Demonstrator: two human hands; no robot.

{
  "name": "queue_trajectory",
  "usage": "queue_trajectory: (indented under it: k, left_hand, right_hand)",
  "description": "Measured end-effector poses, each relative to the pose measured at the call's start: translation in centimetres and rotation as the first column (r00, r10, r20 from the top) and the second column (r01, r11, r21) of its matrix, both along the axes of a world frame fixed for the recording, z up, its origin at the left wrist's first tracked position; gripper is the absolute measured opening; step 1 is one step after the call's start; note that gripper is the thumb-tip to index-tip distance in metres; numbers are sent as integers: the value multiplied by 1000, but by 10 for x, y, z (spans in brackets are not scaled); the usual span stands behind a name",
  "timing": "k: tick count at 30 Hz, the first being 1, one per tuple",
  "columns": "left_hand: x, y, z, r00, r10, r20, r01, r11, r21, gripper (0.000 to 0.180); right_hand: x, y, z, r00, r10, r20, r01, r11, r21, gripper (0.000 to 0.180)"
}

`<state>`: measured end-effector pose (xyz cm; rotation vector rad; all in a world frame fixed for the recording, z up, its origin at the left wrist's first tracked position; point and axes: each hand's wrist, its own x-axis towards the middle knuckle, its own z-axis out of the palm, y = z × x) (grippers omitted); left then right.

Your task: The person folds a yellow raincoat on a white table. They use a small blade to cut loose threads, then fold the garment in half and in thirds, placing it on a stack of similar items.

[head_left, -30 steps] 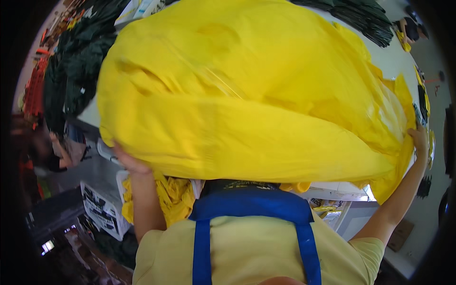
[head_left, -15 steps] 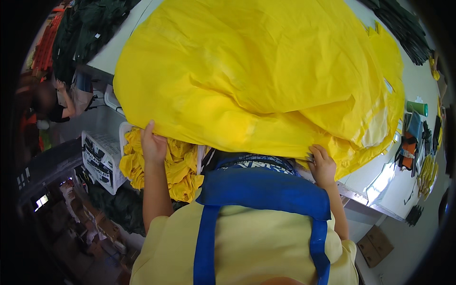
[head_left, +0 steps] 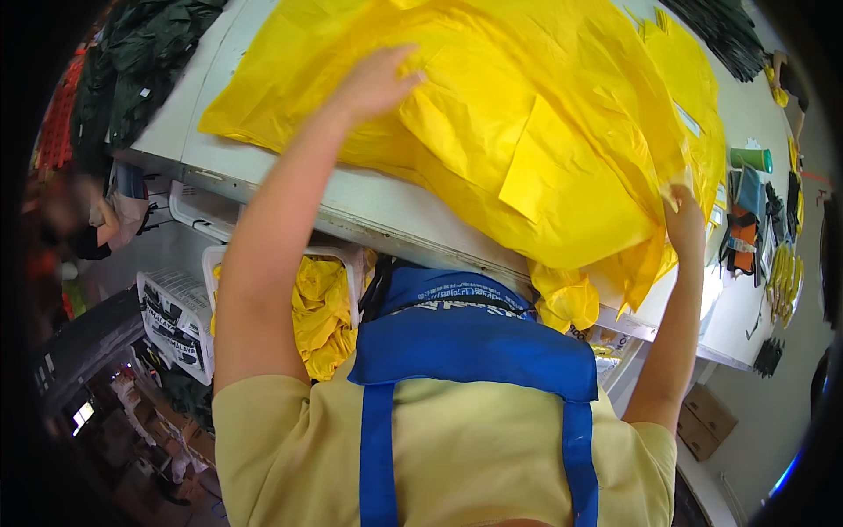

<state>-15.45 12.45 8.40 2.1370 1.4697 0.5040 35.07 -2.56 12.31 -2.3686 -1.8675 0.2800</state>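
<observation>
Spanning most of what lies in front of me is the white table (head_left: 189, 98), its front edge running slantwise just ahead of my body. Across it spreads the yellow sheet (head_left: 492, 132), rumpled and folded over itself, with its nearest left part leaving a strip of tabletop bare and a yellow end sagging over the front edge beside my waist. A heap of dark green garments (head_left: 140, 61) lies at the table's far left. My blue apron (head_left: 474, 356) covers my front, its top flap loose. Below the table edge, to my left, stands a white tub (head_left: 356, 274) filled with crumpled yellow cloth (head_left: 320, 299). My left hand (head_left: 379, 83) is over the middle left of the sheet, fingers spread apart; I cannot tell whether they touch it. My right hand (head_left: 683, 211) is at the sheet's right side, thumb and fingers pinched together on its edge. Smaller than either, a green cylinder (head_left: 751, 159) lies farther right on the tabletop.
</observation>
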Motion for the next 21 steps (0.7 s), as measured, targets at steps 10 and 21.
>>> queue_trajectory:
  k: [10,21]
  left_hand:
    - [130,-138,-18,948,251,195,-92,804,-588,47]
    - [145,-174,-9,741,-622,251,557,779,288,33]
  right_hand:
    - [-212,17,-31,829,71,-555,-57,997,42,28]
    - [-168,3,-46,316,-285,-905,402,904,-144,15]
